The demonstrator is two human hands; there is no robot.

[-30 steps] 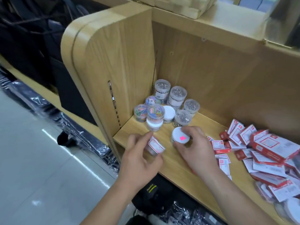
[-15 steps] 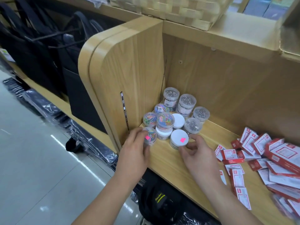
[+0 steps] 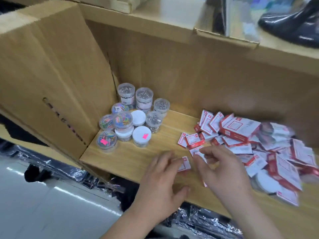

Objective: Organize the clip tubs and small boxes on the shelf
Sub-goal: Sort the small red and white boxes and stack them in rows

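Note:
Several clear clip tubs [image 3: 131,118] stand clustered in the shelf's left back corner, some stacked. At the front of the cluster are a tub of coloured clips with a pink sticker [image 3: 106,140] and a white-lidded tub [image 3: 141,136]. Small red-and-white boxes [image 3: 259,149] lie in a loose heap on the right. My left hand [image 3: 162,183] is spread flat, its fingertips on a single small box [image 3: 185,163]. My right hand [image 3: 222,168] pinches another small box [image 3: 196,150] at the heap's left edge.
The wooden shelf board [image 3: 131,161] is bare between tubs and boxes. A tall wooden side panel [image 3: 51,75] walls the left. A black shoe [image 3: 293,23] sits on the shelf above. Plastic-wrapped dark goods [image 3: 198,219] lie below the front edge.
Both hands have left the two front tubs, which now stand with the cluster, and moved right to the small boxes. The view has swung right too.

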